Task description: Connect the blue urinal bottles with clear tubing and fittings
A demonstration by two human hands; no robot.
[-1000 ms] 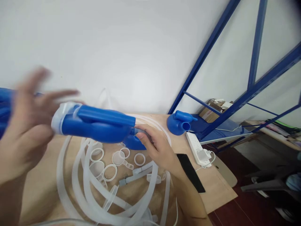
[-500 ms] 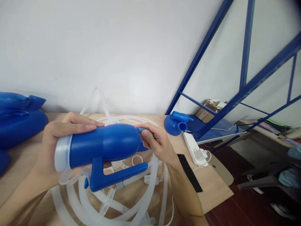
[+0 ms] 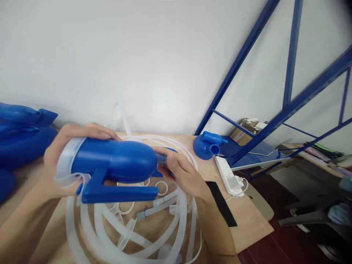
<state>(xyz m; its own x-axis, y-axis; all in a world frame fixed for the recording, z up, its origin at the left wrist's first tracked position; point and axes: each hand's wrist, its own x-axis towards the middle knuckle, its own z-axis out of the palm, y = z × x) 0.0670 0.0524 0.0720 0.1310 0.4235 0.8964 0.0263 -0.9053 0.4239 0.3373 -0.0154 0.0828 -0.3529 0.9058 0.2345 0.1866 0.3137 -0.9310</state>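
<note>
Blue plastic container (image 3: 132, 159) rests above coiled tubing (image 3: 182, 209), left hand (image 3: 55, 157) curled around its white-capped end, right hand (image 3: 187, 176) closed on the grey fitting (image 3: 161, 158) opposite. Handling that joint appears to call for steady support.

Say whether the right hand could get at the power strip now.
Probably yes: nothing visible stands between the right hand and the power strip, just to its right. It would likely need to release the grey fitting first.
</note>
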